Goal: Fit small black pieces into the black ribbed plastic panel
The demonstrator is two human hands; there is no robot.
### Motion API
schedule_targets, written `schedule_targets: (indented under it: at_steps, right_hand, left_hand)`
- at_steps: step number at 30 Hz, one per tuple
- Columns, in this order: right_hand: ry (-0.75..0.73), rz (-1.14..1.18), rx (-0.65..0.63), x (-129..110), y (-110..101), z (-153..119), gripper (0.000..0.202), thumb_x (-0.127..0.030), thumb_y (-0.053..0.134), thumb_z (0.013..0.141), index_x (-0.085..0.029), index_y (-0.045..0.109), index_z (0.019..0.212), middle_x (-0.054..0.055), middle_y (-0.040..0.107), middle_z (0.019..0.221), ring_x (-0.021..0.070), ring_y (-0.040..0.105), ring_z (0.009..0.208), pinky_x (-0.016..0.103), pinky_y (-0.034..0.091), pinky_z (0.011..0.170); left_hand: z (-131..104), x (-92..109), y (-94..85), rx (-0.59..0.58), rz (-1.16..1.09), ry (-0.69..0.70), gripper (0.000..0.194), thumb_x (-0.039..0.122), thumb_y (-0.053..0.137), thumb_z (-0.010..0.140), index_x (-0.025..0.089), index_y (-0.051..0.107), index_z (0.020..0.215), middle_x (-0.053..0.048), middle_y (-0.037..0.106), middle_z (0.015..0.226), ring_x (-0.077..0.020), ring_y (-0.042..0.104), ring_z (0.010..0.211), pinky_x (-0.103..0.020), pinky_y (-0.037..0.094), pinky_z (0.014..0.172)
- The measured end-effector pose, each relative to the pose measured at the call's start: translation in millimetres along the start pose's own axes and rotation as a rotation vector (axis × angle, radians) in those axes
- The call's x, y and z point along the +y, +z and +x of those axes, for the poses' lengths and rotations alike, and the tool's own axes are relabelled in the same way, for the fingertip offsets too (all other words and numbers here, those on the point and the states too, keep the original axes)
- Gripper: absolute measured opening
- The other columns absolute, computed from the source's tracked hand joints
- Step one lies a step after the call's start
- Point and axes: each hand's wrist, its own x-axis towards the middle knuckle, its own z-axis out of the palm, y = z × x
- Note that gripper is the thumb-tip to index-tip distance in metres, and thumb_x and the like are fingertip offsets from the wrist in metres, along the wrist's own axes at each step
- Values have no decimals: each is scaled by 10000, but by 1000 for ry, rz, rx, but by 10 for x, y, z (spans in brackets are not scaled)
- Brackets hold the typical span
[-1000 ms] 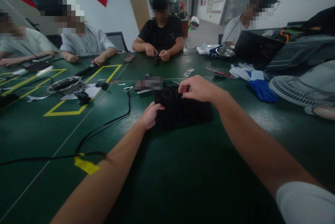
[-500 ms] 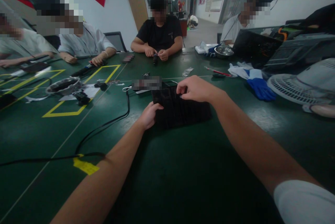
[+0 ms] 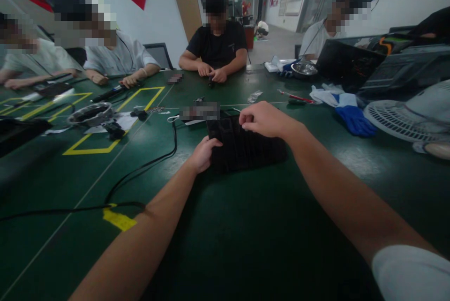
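A flat black fabric case (image 3: 246, 151), with what look like pockets or straps, lies on the green table (image 3: 225, 226). My left hand (image 3: 204, 154) grips its left edge, thumb on top and fingers beneath. Over the upper part of the case is my right hand (image 3: 258, 119), its fingers curled and thumb pressed to them; whatever they pinch is too small to make out. Just behind the case sits a box-like item (image 3: 199, 112) with a cable, its top blurred out.
Black cables (image 3: 151, 162) run across the left, near yellow tape (image 3: 119, 219). A metal ring-shaped part (image 3: 90, 113) stands farther left. To the right are blue-and-white gloves (image 3: 353, 116), a white fan (image 3: 397, 116) and a metal bowl (image 3: 304, 70). Several people sit around the table.
The whole view has shifted slightly, so things appear a little farther right. A dark object has come into view at the left edge. Both hands keep nearly the same place on the case.
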Motion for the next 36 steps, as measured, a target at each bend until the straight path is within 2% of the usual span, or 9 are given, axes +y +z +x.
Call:
schedule_targets:
  at_steps: [18, 26, 36]
  right_hand:
    - [11, 51, -42, 4, -91, -28, 226, -59, 730, 828, -184, 834, 985, 47, 792, 910, 165, 701, 799, 298, 498, 789]
    - [3, 4, -61, -42, -95, -27, 229, -62, 741, 833, -164, 831, 1018, 61, 793, 958, 176, 708, 851, 290, 496, 785]
    - [-30, -29, -46, -50, -78, -22, 215, -69, 742, 847, -179, 816, 1017, 52, 782, 999, 182, 671, 896, 313, 462, 797]
  left_hand:
    - [46, -43, -37, 6, -3, 8, 371, 233, 751, 557, 207, 655, 915, -24, 711, 832, -282, 717, 877, -441, 591, 850]
    - [55, -50, -44, 4, -10, 6, 458, 246, 763, 542, 204, 649, 983, -23, 715, 851, -298, 724, 903, -435, 581, 837]
    - [21, 19, -22, 47, 25, 13, 446, 224, 759, 521, 207, 665, 958, -13, 744, 835, -303, 760, 887, -484, 650, 861]
